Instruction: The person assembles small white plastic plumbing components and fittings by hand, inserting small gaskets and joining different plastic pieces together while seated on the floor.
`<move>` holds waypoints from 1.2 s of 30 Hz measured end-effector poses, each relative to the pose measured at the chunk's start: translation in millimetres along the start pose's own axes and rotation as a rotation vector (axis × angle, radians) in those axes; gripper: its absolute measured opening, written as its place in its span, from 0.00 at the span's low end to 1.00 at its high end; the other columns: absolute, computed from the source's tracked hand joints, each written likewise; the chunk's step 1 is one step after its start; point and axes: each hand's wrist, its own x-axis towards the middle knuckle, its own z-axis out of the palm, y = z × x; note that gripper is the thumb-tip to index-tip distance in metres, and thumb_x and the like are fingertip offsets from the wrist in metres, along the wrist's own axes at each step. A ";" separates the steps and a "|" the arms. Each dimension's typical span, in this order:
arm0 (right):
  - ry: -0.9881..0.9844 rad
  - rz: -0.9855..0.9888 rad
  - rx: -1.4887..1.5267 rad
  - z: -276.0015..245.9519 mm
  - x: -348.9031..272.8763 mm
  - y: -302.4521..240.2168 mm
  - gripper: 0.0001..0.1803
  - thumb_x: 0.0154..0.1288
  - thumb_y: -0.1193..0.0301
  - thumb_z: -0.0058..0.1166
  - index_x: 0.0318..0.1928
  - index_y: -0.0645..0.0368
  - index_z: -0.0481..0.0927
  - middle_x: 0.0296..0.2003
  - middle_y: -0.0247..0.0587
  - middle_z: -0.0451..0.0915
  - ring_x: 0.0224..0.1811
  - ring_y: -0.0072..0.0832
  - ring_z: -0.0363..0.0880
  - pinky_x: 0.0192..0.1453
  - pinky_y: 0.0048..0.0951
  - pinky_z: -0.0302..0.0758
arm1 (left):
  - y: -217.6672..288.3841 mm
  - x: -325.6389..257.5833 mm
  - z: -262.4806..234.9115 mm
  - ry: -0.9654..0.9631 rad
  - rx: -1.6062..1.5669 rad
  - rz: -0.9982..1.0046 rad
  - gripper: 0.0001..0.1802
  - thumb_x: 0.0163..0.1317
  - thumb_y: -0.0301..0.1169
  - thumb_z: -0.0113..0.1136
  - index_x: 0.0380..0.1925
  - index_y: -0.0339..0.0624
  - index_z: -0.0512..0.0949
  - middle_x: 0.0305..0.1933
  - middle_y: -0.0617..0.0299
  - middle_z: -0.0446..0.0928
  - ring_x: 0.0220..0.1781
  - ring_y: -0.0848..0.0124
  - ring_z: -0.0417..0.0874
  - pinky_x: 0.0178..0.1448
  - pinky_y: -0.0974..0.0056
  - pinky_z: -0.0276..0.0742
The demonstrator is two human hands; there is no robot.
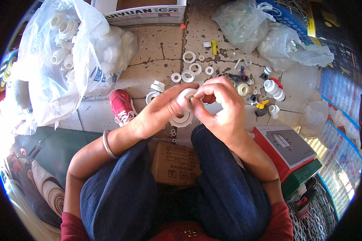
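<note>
Above my knees, my left hand (159, 111) is closed around a white plastic pipe fitting (185, 99). My right hand (224, 105) meets it from the other side, thumb and fingers pinched at the fitting's open end. Whether a small part sits between those fingertips is hidden. Just under the fitting shows a larger white ring nut (182, 121) with a ribbed edge; my hands partly cover it. Beyond my left hand, white threaded fittings (157, 86) sit on the floor. Several loose white rings (188, 75) lie farther ahead.
A clear bag of white fittings (64, 60) stands at left, two more plastic bags (245, 24) at far right. Valves and small parts (274, 89) are scattered on the tiles (157, 44). A cardboard box (176, 162) is between my legs, a red-and-grey box (285, 146) at right.
</note>
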 end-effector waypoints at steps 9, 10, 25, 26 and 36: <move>-0.065 0.134 0.190 -5.3 -3.2 1.2 0.07 0.48 0.80 0.63 0.29 0.63 0.77 0.31 0.36 0.73 0.29 0.20 0.73 0.33 0.19 0.70 | 6.9 -2.0 12.0 0.059 0.235 0.104 0.30 0.67 0.35 0.49 0.64 0.34 0.53 0.53 0.54 0.69 0.56 0.71 0.68 0.59 0.67 0.64; -0.065 0.124 0.184 -5.1 -4.0 1.7 0.07 0.49 0.80 0.63 0.30 0.64 0.78 0.31 0.36 0.73 0.29 0.20 0.73 0.33 0.20 0.71 | 6.8 -2.5 11.6 0.051 0.249 0.106 0.29 0.68 0.34 0.48 0.64 0.35 0.52 0.53 0.54 0.69 0.56 0.70 0.68 0.59 0.67 0.64; -0.135 0.140 0.263 -2.8 -9.1 4.5 0.11 0.50 0.82 0.62 0.36 0.63 0.77 0.34 0.35 0.73 0.33 0.19 0.74 0.39 0.20 0.73 | 14.6 -9.9 1.8 -0.041 0.275 0.003 0.30 0.68 0.27 0.41 0.67 0.35 0.44 0.61 0.53 0.62 0.63 0.70 0.62 0.65 0.66 0.57; -0.138 0.161 0.299 -2.2 -9.5 5.3 0.13 0.50 0.82 0.61 0.38 0.63 0.77 0.35 0.35 0.74 0.33 0.19 0.74 0.39 0.20 0.73 | 14.9 -9.8 2.6 -0.034 0.270 0.016 0.30 0.69 0.28 0.41 0.67 0.35 0.44 0.61 0.53 0.62 0.63 0.69 0.63 0.65 0.65 0.57; -0.121 0.279 0.496 -4.1 -5.9 6.1 0.14 0.54 0.80 0.59 0.42 0.63 0.73 0.37 0.38 0.78 0.32 0.20 0.78 0.36 0.21 0.75 | 16.8 -7.0 2.8 0.050 0.299 0.044 0.28 0.67 0.30 0.47 0.64 0.33 0.50 0.47 0.52 0.73 0.48 0.73 0.73 0.50 0.69 0.70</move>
